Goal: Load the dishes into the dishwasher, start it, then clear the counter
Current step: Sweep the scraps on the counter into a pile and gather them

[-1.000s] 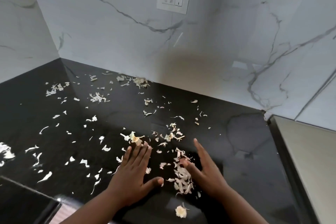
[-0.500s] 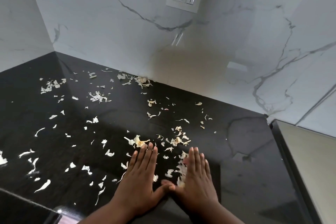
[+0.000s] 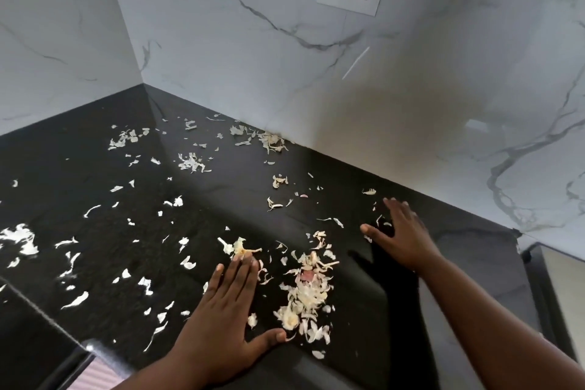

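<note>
text: none legible | labels: none | signs: none

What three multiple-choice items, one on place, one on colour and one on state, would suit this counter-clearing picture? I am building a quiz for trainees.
1. Where does the heaped pile of pale garlic peels lie?
A. Between the two hands
B. In the far wall corner
C. Under the wall socket

2. What colour is the polished stone counter?
A. White
B. Black
C. Green

3. How is the left hand?
A. Clenched in a fist
B. Pinching a peel
C. Flat, fingers straight on the counter

Answers:
1 A, the pile sits right of the left hand and near side of the right hand.
2 B, the peels stand out pale against it.
3 C, palm down, thumb spread toward the pile.
</note>
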The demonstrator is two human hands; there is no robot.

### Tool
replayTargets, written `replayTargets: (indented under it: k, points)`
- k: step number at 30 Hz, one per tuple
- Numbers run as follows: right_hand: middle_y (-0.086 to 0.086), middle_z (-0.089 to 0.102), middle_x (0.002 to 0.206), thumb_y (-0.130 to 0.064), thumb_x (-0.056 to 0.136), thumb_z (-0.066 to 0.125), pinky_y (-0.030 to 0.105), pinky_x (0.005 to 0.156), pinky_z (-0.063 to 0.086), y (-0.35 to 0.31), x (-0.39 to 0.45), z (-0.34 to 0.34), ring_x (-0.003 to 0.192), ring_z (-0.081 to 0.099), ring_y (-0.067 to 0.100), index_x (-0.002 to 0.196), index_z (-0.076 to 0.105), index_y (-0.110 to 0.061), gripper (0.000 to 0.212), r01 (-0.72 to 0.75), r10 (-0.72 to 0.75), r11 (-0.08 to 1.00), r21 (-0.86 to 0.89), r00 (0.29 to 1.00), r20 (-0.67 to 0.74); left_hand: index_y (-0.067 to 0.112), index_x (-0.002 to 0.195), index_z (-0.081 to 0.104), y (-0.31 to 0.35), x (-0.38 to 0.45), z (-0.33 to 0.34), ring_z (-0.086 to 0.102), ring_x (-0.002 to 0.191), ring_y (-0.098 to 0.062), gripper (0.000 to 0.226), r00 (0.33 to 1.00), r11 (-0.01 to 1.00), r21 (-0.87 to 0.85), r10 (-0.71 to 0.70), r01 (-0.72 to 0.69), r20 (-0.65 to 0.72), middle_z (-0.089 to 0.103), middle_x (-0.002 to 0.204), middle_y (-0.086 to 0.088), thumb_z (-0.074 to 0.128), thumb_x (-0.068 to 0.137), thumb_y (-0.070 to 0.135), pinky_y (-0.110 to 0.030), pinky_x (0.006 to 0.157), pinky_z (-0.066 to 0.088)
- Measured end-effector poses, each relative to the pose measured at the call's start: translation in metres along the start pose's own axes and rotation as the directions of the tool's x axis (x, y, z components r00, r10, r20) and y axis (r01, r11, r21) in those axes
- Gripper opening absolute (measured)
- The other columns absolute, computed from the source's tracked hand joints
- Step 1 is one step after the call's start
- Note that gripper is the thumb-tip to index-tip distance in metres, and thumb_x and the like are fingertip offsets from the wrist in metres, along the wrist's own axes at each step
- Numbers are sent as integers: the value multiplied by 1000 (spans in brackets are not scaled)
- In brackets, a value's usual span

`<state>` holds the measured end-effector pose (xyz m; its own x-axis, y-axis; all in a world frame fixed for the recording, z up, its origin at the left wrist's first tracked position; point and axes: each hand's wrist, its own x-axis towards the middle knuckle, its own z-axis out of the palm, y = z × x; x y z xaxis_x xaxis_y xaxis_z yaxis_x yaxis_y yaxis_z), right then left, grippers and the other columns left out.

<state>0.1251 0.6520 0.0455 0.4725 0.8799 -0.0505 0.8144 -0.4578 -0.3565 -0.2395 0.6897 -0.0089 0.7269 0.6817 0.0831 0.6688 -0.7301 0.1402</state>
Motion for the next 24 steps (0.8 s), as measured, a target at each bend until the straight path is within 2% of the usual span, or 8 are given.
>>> replayTargets:
  k: [4, 7, 11, 15, 17, 19, 21, 24]
  points:
    - [1, 4, 163, -87, 68, 38, 40, 119, 7, 37, 51, -11, 150, 2, 19, 156, 9, -24, 112, 60, -43, 988, -140, 991, 126, 3, 150, 29, 4, 1, -2, 19, 147, -20, 114, 999, 999, 42, -30, 29, 22, 24, 159, -10, 37, 76, 89, -40, 111, 17]
    - [3, 5, 164, -97, 61, 26, 40, 121, 5, 35, 81, 1, 150, 2, 19, 156, 10, -18, 125, 120, -102, 987, -110, 982, 158, 6, 151, 26, 5, 0, -5, 15, 148, -18, 111, 998, 997, 71, -36, 33, 44, 21, 160, -8, 36, 77, 88, -38, 112, 15]
    - [4, 6, 163, -94, 67, 20, 36, 120, -2, 1, 86, 26, 150, -1, 19, 156, 13, -16, 119, 248, -236, 968, -44, 955, 176, 7, 151, 26, 8, 1, -13, 8, 149, -16, 108, 994, 992, 113, -60, 49, 96, 20, 159, -8, 34, 79, 87, -35, 113, 10]
    - [-3, 9, 162, -99, 61, 12, 29, 119, -2, -40, 45, 39, 149, -2, 10, 155, 18, -25, 120, 472, -499, 867, 162, 816, 292, 13, 154, 5, 9, 2, -18, -15, 147, -7, 110, 992, 998, 15, -59, 58, 112, -4, 162, -2, 30, 79, 89, -33, 115, -5]
    - [-9, 12, 161, -94, 69, 23, 27, 120, -1, -52, 13, 41, 147, -1, 3, 154, 21, -30, 106, 523, -603, 797, 303, 717, 350, 18, 153, -8, 10, 1, -19, -26, 143, -3, 110, 990, 996, -56, -57, 65, 129, -18, 159, 4, 28, 78, 90, -32, 115, -13]
    - [-16, 18, 158, -86, 74, 35, 24, 119, 3, -55, -11, 36, 145, 6, -3, 151, 27, -35, 92, 481, -647, 756, 443, 655, 392, 20, 152, -12, 10, 1, -20, -29, 141, -2, 109, 991, 995, -69, -58, 67, 122, -22, 158, 5, 28, 78, 90, -31, 115, -15]
    - [-19, 25, 155, -88, 71, 40, 21, 117, 9, -47, -20, 24, 144, 13, -5, 145, 32, -44, 86, 404, -625, 743, 534, 705, 336, 21, 150, -16, 10, 1, -20, -32, 139, -2, 108, 988, 995, -65, -61, 71, 141, -27, 156, 6, 28, 78, 89, -31, 115, -16]
    - [-7, 35, 154, -94, 65, 37, 26, 117, 16, -8, -14, 2, 144, 20, 1, 137, 38, -46, 86, 281, -388, 818, 502, 914, 121, 21, 149, -20, 9, 1, -22, -35, 138, -2, 108, 984, 997, -44, -58, 67, 168, -31, 154, 7, 26, 79, 89, -32, 116, -18]
